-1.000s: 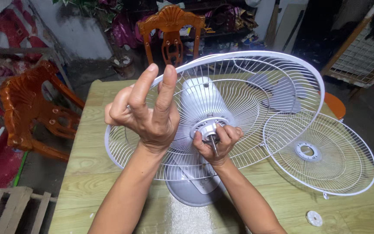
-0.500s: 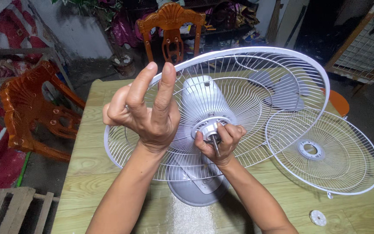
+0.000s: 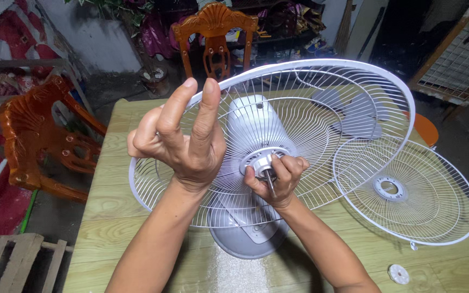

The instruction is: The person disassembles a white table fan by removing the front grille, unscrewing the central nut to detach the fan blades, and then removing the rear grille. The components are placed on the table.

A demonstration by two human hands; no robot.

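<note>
Fingers (image 3: pixel 278 165) of the right hand (image 3: pixel 278 182) pinch the ring nut (image 3: pixel 260 161) at the hub of a white fan guard (image 3: pixel 321 87), while the left hand (image 3: pixel 183 144) braces the wires with fingers spread.

Right thumb and fingertips close around the pale plastic ring, with the metal shaft (image 3: pixel 270 183) poking out between them. Left palm presses flat against the guard's wires left of the hub, index and middle fingers straight up, gripping nothing. Behind the guard sits the grey motor housing (image 3: pixel 256 122), and the fan's round base (image 3: pixel 248 244) rests on the green wooden table (image 3: pixel 109 217). A second guard (image 3: pixel 408 190) lies flat on the table to the right, its rim just beside the first one. Near it lies a small white cap (image 3: pixel 399 274). Orange chairs (image 3: pixel 44 141) stand beyond the table.
</note>
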